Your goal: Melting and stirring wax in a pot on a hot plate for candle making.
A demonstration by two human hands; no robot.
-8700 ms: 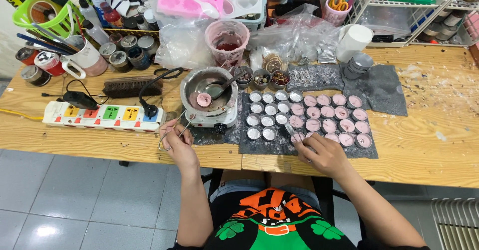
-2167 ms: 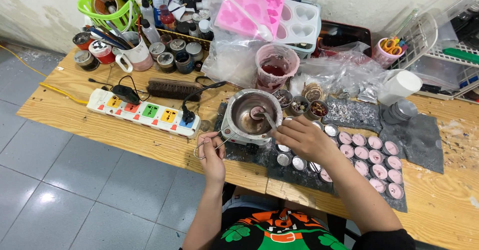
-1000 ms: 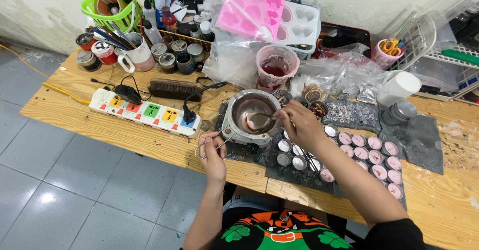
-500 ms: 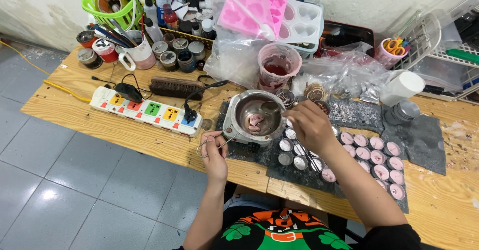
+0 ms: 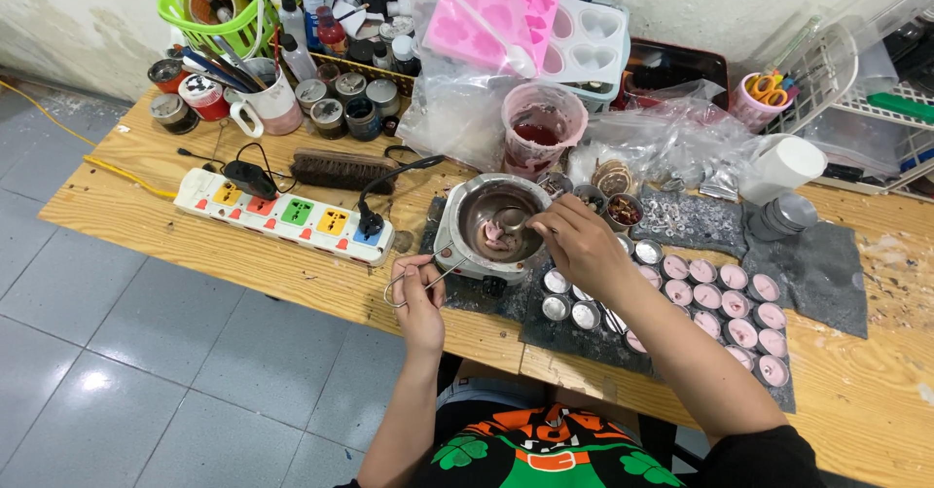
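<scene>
At counter [image 5: 195, 245] centre, the pot [image 5: 496, 227] sits on a dark mat [image 5: 827, 274], pink matter at its bottom. Right hand [image 5: 584, 245], from 4 o'clock, pinches a spoon [image 5: 513, 219] shut in its grip, bowl inside the pot, apparently to work the contents. Left hand [image 5: 418, 298], at 8 o'clock, grips a wire handle [image 5: 413, 284] closed, seemingly steadying the pot. Small tins [image 5: 720, 298] lie at 3 o'clock, within reach. Power strip [image 5: 287, 214] at 9 o'clock.

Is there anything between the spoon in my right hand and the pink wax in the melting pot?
Nothing visible. The right hand holds the spoon directly over the open melting pot, with the pink wax just beneath. The left hand grips the wire handle off to the side.
</scene>
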